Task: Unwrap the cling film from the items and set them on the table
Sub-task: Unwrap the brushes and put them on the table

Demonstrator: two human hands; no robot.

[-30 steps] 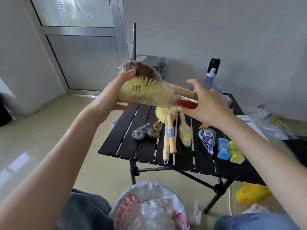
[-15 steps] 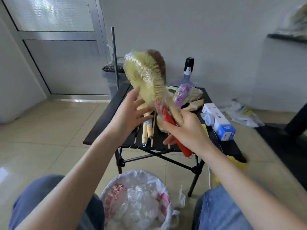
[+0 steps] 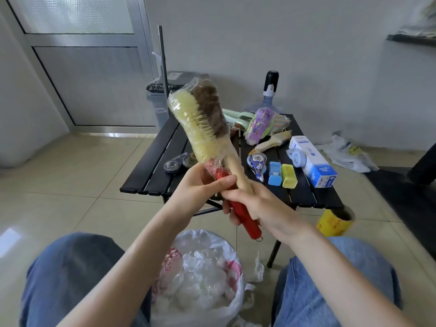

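Note:
A bundle of brushes (image 3: pixel 200 123) wrapped together in cling film stands tilted upright above the near edge of the black slatted table (image 3: pixel 151 166). The bundle has pale yellow and brown bristle heads, a red handle and a wooden handle. My right hand (image 3: pixel 257 204) grips both handles low down. My left hand (image 3: pixel 198 185) pinches the film at the neck of the bundle, just below the bristles.
On the table lie correction tapes (image 3: pixel 257 161), blue and yellow boxes (image 3: pixel 282 174), a white-blue carton (image 3: pixel 313 159), a purple sponge pack (image 3: pixel 262 123) and a paintbrush (image 3: pixel 271 142). A bag of crumpled film (image 3: pixel 200 274) sits between my knees. A yellow roll (image 3: pixel 335 223) lies on the floor.
The bundle has been swung from level to upright. My right hand has slid down onto the handles and my left hand has come off the bristles down to the neck.

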